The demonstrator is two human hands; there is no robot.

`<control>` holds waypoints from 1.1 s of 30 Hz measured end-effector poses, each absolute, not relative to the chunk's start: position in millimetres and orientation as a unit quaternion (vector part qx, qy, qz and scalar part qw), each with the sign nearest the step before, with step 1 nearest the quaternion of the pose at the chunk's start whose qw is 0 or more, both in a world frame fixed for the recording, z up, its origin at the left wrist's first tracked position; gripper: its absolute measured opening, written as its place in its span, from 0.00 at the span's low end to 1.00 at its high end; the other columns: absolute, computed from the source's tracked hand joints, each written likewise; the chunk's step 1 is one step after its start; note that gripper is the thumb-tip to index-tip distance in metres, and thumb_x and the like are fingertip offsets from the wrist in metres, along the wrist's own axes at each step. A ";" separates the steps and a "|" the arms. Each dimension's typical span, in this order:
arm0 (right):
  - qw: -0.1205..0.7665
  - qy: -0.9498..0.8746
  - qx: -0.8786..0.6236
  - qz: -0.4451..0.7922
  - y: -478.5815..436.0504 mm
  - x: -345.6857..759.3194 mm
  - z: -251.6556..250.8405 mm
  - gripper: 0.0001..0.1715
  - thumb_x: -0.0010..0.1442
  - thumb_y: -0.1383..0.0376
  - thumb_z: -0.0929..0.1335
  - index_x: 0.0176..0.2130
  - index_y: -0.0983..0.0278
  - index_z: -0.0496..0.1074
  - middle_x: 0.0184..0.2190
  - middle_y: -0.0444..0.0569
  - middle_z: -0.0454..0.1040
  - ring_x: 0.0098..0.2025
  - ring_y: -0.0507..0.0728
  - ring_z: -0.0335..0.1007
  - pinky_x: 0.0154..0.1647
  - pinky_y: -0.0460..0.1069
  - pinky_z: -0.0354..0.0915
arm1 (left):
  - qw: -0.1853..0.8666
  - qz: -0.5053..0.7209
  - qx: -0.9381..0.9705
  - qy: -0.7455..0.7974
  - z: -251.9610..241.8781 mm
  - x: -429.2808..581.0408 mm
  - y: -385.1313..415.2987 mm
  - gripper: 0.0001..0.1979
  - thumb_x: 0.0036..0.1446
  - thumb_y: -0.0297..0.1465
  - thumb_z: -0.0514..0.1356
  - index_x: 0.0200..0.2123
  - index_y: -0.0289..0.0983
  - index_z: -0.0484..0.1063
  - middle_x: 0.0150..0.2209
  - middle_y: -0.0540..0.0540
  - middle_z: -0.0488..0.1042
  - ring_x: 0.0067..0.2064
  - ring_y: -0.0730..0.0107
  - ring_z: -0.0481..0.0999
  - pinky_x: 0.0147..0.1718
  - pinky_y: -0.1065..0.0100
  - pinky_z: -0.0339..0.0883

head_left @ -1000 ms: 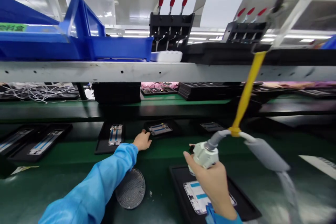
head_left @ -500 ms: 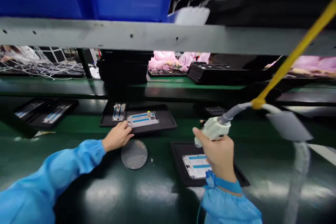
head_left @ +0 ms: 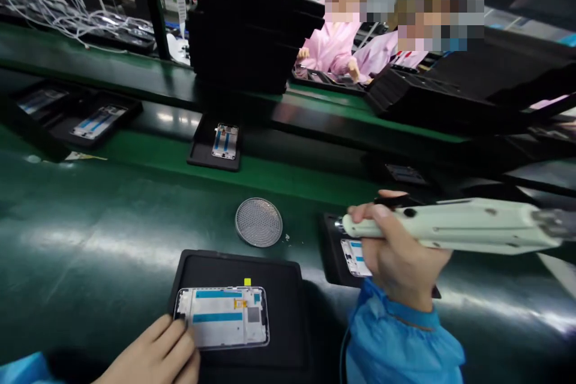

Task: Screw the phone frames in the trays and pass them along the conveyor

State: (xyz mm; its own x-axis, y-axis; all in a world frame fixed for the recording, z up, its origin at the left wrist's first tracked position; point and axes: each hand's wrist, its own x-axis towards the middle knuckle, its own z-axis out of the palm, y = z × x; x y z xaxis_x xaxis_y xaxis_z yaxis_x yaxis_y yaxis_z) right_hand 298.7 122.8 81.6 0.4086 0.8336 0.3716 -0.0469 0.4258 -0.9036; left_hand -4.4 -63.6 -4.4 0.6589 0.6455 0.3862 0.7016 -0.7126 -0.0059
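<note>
Left hand (head_left: 157, 351) at phone frame's (head_left: 220, 331) left end, fingers curled, can't tell if gripping. Frame lies in black tray (head_left: 284, 294), 2 long blue strips (head_left: 218, 317) showing. Right hand (head_left: 400, 261), fingers closed round pale screwdriver (head_left: 472, 225), near 2nd tray (head_left: 333, 258).

White glare streaks the green bench (head_left: 103, 210); the black stack (head_left: 238, 36) looks underexposed.
</note>
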 end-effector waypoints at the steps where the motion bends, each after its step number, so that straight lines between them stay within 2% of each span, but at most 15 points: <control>1: 0.699 -0.455 -0.442 0.329 120.5 286.1 78.6 0.15 0.47 0.69 0.74 0.37 0.63 0.72 0.19 0.39 0.71 0.24 0.52 0.69 0.32 0.53 0.69 | 0.072 -0.171 -0.916 -0.356 0.6 0.3 -52.2 0.16 0.66 0.42 0.54 0.36 0.38 0.75 0.37 0.46 0.78 0.40 0.61 0.75 0.49 0.57 0.60; 4: 0.647 -0.473 -0.443 0.403 117.8 250.3 65.1 0.14 0.48 0.68 0.74 0.36 0.63 0.70 0.20 0.39 0.71 0.25 0.52 0.71 0.36 0.54 0.71 | 0.047 -0.126 -0.927 -0.351 12.2 10.5 -22.4 0.24 0.63 0.49 0.55 0.43 0.34 0.77 0.46 0.39 0.78 0.49 0.50 0.74 0.55 0.51 0.54; 7: 0.605 -0.485 -0.438 0.455 120.8 223.1 49.1 0.13 0.50 0.67 0.72 0.37 0.62 0.69 0.21 0.39 0.72 0.27 0.53 0.72 0.37 0.55 0.71 | 0.012 -0.097 -0.936 -0.339 10.5 16.4 -7.1 0.31 0.63 0.52 0.53 0.49 0.30 0.76 0.50 0.33 0.76 0.51 0.44 0.73 0.56 0.48 0.52; 13: 0.582 -0.501 -0.433 0.473 125.2 201.6 30.9 0.11 0.53 0.68 0.70 0.39 0.62 0.68 0.21 0.39 0.71 0.27 0.53 0.71 0.35 0.55 0.69 | -0.035 -0.122 -0.946 -0.298 -3.7 19.4 4.0 0.33 0.61 0.52 0.53 0.50 0.28 0.75 0.51 0.33 0.75 0.51 0.45 0.72 0.55 0.50 0.52; 20: 0.560 -0.501 -0.443 0.490 122.2 201.6 26.1 0.10 0.54 0.68 0.71 0.38 0.62 0.69 0.21 0.40 0.71 0.25 0.51 0.68 0.34 0.54 0.69 | -0.060 -0.170 -0.940 -0.288 -7.9 18.3 10.8 0.24 0.66 0.42 0.49 0.54 0.30 0.71 0.50 0.36 0.76 0.50 0.52 0.73 0.54 0.53 0.54; 27: 0.557 -0.514 -0.445 0.476 122.1 200.7 24.0 0.09 0.54 0.69 0.70 0.38 0.62 0.69 0.21 0.40 0.71 0.26 0.52 0.69 0.33 0.53 0.68 | -0.082 -0.182 -0.935 -0.292 -11.7 18.3 9.6 0.24 0.66 0.42 0.49 0.53 0.30 0.69 0.52 0.34 0.74 0.51 0.51 0.72 0.53 0.53 0.55; 33: 0.559 -0.519 -0.440 0.473 121.0 195.9 22.9 0.08 0.53 0.70 0.70 0.36 0.62 0.70 0.21 0.40 0.70 0.26 0.51 0.68 0.37 0.55 0.69 | -0.087 -0.187 -0.932 -0.297 -11.9 18.0 9.4 0.24 0.65 0.43 0.50 0.53 0.30 0.70 0.52 0.33 0.73 0.51 0.50 0.72 0.54 0.52 0.57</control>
State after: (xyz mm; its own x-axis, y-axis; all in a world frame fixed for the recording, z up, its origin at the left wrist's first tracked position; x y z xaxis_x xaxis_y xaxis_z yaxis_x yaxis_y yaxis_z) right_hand 195.9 121.0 22.9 0.0124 0.9862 0.1650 -0.0730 0.1655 -0.9835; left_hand 18.0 9.4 -11.9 0.7540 0.5859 0.2970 0.5211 -0.8088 0.2727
